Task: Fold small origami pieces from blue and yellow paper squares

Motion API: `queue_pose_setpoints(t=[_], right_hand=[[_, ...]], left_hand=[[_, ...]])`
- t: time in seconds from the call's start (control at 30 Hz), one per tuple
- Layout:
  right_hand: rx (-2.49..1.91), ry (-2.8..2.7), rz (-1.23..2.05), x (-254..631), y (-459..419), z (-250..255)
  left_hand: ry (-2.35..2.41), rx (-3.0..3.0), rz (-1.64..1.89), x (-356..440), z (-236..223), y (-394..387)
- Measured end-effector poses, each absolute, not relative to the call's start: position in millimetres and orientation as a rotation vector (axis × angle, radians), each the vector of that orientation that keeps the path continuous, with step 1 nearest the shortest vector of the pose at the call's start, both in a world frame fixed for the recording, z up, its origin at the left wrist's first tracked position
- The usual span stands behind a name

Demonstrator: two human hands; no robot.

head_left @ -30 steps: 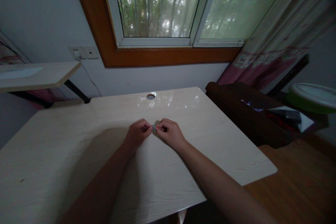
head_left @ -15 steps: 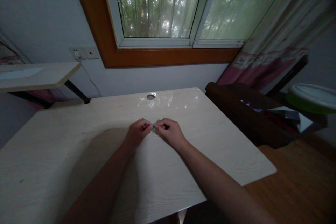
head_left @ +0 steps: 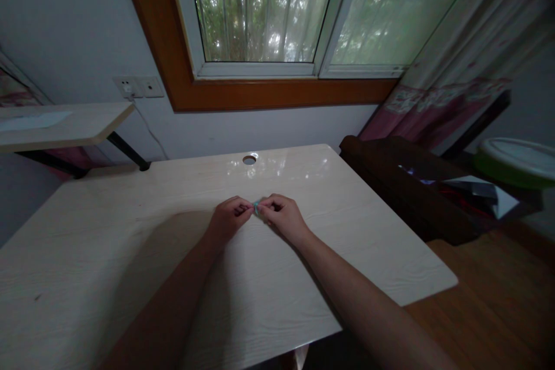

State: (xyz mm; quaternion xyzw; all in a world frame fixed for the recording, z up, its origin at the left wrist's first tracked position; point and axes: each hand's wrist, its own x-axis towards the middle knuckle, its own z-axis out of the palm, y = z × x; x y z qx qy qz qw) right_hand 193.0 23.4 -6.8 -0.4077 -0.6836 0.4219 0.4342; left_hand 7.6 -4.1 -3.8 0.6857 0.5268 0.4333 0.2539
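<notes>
Between my two hands, over the middle of the pale wood-grain table (head_left: 347, 225), is a tiny teal, string-like thing (head_left: 256, 207). It is too small to tell its exact kind. My left hand (head_left: 229, 218) pinches one side of it with thumb and forefinger. From the other side my right hand (head_left: 280, 215) pinches it in the same way. The fingertips of both hands almost meet, and they cover most of the thing.
A round cable hole (head_left: 249, 160) pierces the table near its back edge. At the left a raised shelf (head_left: 87, 127) stands on black legs. Beyond the table's right edge are a dark brown wooden seat (head_left: 390, 185) and a green tub with a pale lid (head_left: 515, 162).
My hands stay in nearly the same place, both pinching. Small finger shifts have turned the teal thing slightly, and my right hand has moved a little up and right.
</notes>
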Motion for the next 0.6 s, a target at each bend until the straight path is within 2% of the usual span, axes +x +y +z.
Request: queue_pose_setpoints(t=[0.37,0.6], right_hand=[[-0.946,-1.838,0.826,192.0,23.5,-1.8],[-0.968,-1.854,0.817,191.5,20.4,3.0]], left_hand=[[1.476,1.877,1.201,9.2,3.7,-5.4],[1.463,1.889,1.198,9.1,1.6,-5.9]])
